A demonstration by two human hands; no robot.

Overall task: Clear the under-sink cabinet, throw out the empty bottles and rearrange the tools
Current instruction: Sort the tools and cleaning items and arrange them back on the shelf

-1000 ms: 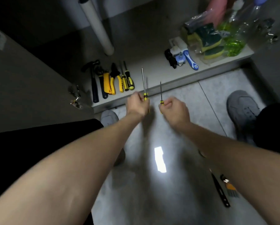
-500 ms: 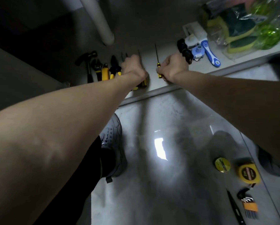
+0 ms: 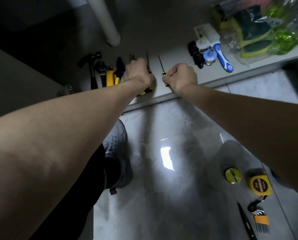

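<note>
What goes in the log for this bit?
left hand: holds screwdriver | right hand: holds small screwdriver | place: cabinet floor | step: lining up tools

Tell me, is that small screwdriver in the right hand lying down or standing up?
Lying down: the small screwdriver lies flat on the cabinet floor, tip pointing inward, the right hand closed on its handle.

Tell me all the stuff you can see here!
Hammer: 1, black, cabinet floor, far left.
Pliers: several, yellow-black, beside hammer.
Screwdrivers: 2, yellow-black, cabinet floor, one in each grip.
Pipe: 1, white, cabinet back.
Brush: 1, blue-white, cabinet right.
Sponges: bagged, green-yellow, far right.
Tape measure: 1, yellow, tile floor.
Tape roll: 1, yellow-black, beside it.
Hex keys: 1 set, orange holder, bottom right.
Shoe: 1, grey, floor.
Left hand, right hand: each closed on a screwdriver.
</note>
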